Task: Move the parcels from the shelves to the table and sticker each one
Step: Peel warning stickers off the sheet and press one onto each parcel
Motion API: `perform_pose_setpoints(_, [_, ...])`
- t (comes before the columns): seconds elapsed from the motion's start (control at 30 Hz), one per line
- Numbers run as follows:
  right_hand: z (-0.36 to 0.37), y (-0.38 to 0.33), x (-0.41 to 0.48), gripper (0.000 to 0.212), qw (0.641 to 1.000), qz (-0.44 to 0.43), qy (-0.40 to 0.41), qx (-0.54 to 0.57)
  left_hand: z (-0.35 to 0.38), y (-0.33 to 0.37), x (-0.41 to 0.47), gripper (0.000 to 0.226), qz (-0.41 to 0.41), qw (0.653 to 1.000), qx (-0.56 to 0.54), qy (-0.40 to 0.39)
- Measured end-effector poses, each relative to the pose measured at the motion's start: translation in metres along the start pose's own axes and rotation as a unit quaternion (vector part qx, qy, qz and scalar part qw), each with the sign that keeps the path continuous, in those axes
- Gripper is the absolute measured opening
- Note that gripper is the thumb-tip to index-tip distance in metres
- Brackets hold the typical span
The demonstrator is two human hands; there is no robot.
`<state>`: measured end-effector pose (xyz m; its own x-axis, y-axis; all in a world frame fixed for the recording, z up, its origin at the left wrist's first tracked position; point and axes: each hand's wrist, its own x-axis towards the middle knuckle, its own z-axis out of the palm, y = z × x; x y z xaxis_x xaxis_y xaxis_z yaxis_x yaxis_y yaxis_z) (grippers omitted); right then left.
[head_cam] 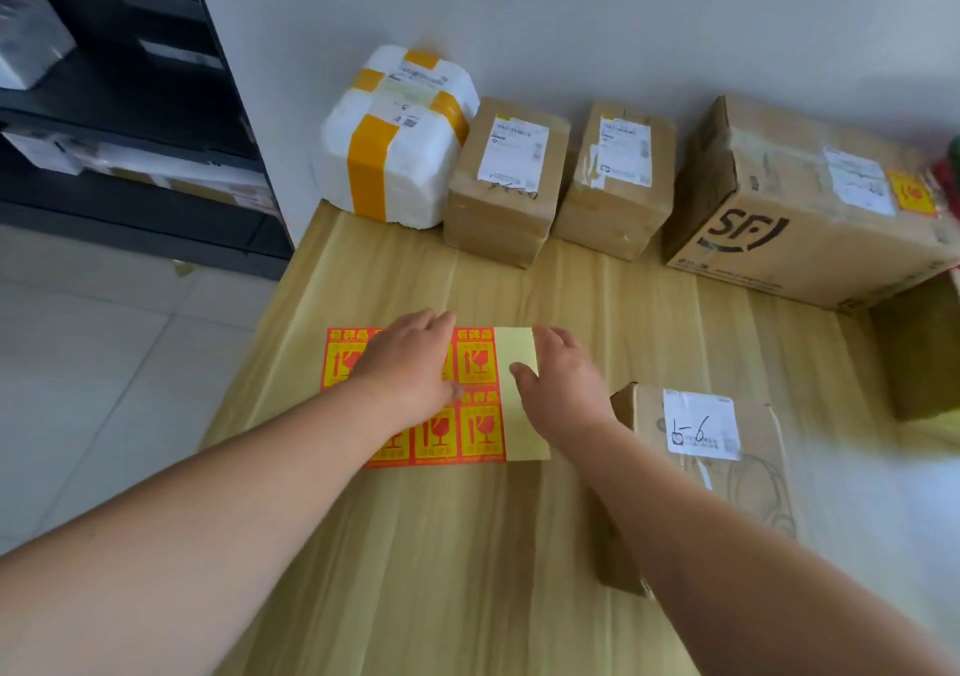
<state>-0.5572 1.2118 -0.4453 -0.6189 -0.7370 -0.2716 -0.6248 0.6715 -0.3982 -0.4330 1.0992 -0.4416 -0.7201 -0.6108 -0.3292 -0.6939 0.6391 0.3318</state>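
Note:
A sheet of red and yellow fragile stickers (478,428) lies flat on the wooden table (467,545); its right strip is bare pale backing. My left hand (410,363) rests flat on the sheet's upper middle. My right hand (563,379) lies on the bare backing at the sheet's right edge, fingers straight. A brown cardboard parcel (727,473) with a white label marked "6-6" sits just right of my right forearm. Along the wall stand a white foam parcel (395,156) with yellow tape, two small brown boxes (506,182) (618,176) and a large SF box (810,208) bearing a red sticker.
Dark shelves (130,104) at the left hold more parcels (31,36). The grey tiled floor (104,363) lies left of the table. Another brown box (914,348) shows at the right edge, with something red above it.

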Motion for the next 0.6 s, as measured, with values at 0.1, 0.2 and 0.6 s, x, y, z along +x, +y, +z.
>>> perform_pose_setpoints(0.1, [0.008,0.0,0.023,0.051,1.0,0.015,-0.009,-0.017,0.01,-0.005,0.022,0.095,0.02,0.999,0.025,-0.027])
perform_pose_setpoints(0.2, [0.015,0.001,0.041,0.052,0.999,0.013,-0.026,-0.034,0.018,-0.01,0.039,0.103,0.034,0.997,0.05,-0.051])
perform_pose_setpoints(0.6, [0.026,-0.005,0.062,0.034,0.996,0.037,-0.082,0.0,0.031,-0.02,0.055,0.113,0.037,0.995,0.083,-0.037])
